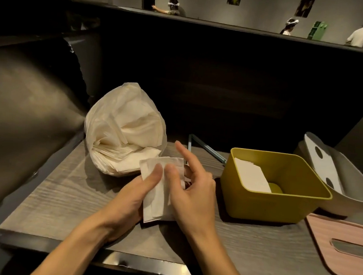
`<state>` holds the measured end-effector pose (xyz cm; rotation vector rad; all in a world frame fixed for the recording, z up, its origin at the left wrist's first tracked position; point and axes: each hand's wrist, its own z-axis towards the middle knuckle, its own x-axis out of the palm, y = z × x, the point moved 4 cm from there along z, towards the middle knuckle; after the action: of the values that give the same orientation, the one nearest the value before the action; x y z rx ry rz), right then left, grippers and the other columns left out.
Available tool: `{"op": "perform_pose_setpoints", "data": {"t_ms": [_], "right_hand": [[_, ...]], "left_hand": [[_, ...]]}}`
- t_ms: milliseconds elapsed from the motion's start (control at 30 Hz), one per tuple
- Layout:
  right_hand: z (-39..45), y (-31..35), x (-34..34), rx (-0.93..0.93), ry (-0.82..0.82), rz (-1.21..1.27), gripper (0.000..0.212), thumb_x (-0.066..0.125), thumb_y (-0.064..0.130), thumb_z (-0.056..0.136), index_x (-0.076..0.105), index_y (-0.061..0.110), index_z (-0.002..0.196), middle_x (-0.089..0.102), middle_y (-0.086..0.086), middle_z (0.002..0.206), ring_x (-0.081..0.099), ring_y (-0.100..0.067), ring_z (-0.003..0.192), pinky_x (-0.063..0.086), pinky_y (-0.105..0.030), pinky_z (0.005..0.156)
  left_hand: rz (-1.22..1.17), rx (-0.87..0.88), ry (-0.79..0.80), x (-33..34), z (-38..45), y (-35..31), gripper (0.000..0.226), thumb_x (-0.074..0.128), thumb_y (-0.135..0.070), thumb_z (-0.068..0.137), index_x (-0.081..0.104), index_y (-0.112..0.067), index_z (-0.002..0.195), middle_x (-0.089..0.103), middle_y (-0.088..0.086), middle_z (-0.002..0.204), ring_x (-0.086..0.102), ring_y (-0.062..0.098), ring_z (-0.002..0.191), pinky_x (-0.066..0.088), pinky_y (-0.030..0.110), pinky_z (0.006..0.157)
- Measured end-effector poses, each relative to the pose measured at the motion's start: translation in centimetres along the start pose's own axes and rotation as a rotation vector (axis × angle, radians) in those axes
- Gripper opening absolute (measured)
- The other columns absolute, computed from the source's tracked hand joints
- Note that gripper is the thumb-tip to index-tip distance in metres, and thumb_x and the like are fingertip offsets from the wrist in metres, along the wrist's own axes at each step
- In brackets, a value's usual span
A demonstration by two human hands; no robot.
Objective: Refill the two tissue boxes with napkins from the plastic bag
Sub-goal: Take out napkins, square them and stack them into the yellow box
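Dim booth walls rise behind a grey wood-grain table that fills the lower frame. At centre, both hands hold a small stack of white napkins just above the table. The left hand grips the stack from the left, thumb pressed on its top face and fingers curled beneath. The right hand pinches the stack's right side with its thumb on top, while the index finger points up and away, clear of the paper.

Left of centre, the plastic bag lies on the table with its mouth open toward the hands, packed with more napkins; the held stack's upper edge overlaps the bag's lower rim in this view. Right of the hands stands the yellow box, lidless, with a few napkins leaning against its inner left wall. Behind it, at the right edge, the grey box sits tilted, a white insert with two dark holes inside. A pink lid with a slot lies flat at lower right. Along the top of the frame, people stand blurred in the distance.
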<state>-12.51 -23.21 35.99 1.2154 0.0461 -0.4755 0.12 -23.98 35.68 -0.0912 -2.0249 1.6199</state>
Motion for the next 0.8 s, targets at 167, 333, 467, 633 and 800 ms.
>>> {"op": "perform_pose_setpoints", "data": {"t_ms": [167,333,467,633,800], "right_hand": [[-0.2,-0.1,-0.6,0.014,0.011,0.01,0.052,0.058,0.053,0.1,0.042,0.053,0.149,0.05,0.029,0.136,0.045,0.003,0.132,0.044,-0.012,0.094],[-0.4,-1.7,-1.7,0.169,0.059,0.094,0.032,0.057,0.048,0.102,0.068,0.037,0.13,0.068,0.023,0.124,0.062,0.004,0.114,0.058,-0.031,0.095],[-0.4,-0.8,-2.0,0.039,-0.001,0.039,0.016,0.066,0.032,0.099,0.072,0.046,0.098,0.071,0.028,0.106,0.065,0.004,0.105,0.061,-0.028,0.084],[-0.9,0.6,-3.0,-0.111,-0.214,0.087,0.015,0.055,0.032,0.106,0.064,0.034,0.094,0.067,0.024,0.093,0.067,-0.003,0.09,0.058,-0.025,0.065],[-1.3,1.4,-3.5,-0.198,-0.261,0.303,0.011,0.054,0.034,0.106,0.062,0.031,0.1,0.07,0.015,0.101,0.071,-0.01,0.094,0.06,-0.024,0.064]], "left_hand": [[0.021,0.022,-0.067,-0.2,0.1,0.1,0.043,0.048,-0.037,0.1,0.059,-0.017,0.136,0.073,0.009,0.125,0.07,0.027,0.117,0.056,0.045,0.098],[-0.034,0.03,-0.119,-0.4,-0.3,-0.1,0.04,0.054,-0.038,0.089,0.064,-0.016,0.121,0.079,0.01,0.107,0.077,0.026,0.098,0.065,0.038,0.073],[-0.077,0.022,-0.12,-0.3,-0.3,-0.2,0.036,0.051,-0.035,0.095,0.064,-0.014,0.121,0.078,0.013,0.107,0.077,0.027,0.096,0.064,0.038,0.069],[-0.102,-0.009,-0.172,-1.0,-0.4,-0.3,0.039,0.047,-0.033,0.103,0.062,-0.01,0.13,0.075,0.011,0.12,0.073,0.027,0.11,0.059,0.044,0.091],[-0.166,-0.065,-0.178,-1.6,-0.4,-0.2,0.039,0.045,-0.03,0.105,0.065,-0.006,0.128,0.074,0.016,0.12,0.072,0.033,0.111,0.054,0.051,0.096]]}}
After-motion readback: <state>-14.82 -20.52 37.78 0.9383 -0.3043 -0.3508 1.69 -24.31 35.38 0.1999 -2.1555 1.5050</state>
